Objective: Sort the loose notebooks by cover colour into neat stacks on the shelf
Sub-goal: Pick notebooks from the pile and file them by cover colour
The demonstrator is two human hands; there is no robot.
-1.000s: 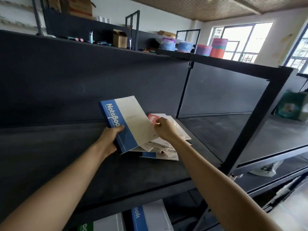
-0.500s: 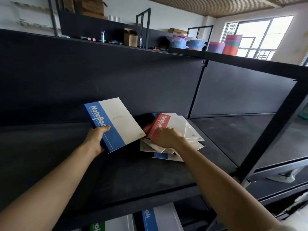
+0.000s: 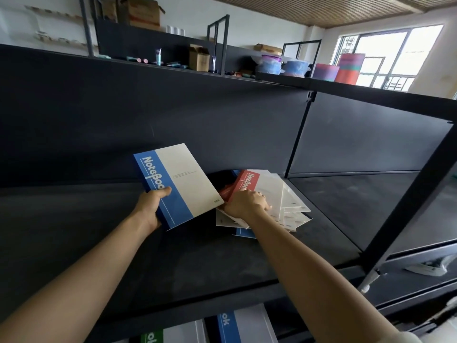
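Blue and white, the blue notebook (image 3: 178, 184) is in the middle of the frame. It is lifted off the dark shelf (image 3: 173, 263) and tipped back. The left hand (image 3: 150, 206) holds it by its lower left corner. The thumb presses on the blue strip and the other fingers are tucked behind. Just to its right, the right hand (image 3: 247, 203) lies on a messy pile of notebooks (image 3: 291, 209). Its bent fingers sit on the red notebook (image 3: 247, 180) at the top. The thumb is under the hand, so I cannot tell if this hand pinches the red notebook or only presses on it.

The blue notebook is held by one corner only, so it could tip and slip out if the hand goes loose. The pile is spread out and crooked. A fast pull on the red one could drag the white covers along, and they could slide toward the front edge of the shelf. No neat stack shows on this shelf yet, so I think the sorting has only just begun.

Most covers in the pile are hidden under others. A bit of blue peeks out below the right wrist, but the rest show no colour. At the bottom of the frame a green notebook (image 3: 152, 336) and a second blue notebook (image 3: 230, 325) are cut off by the edge.
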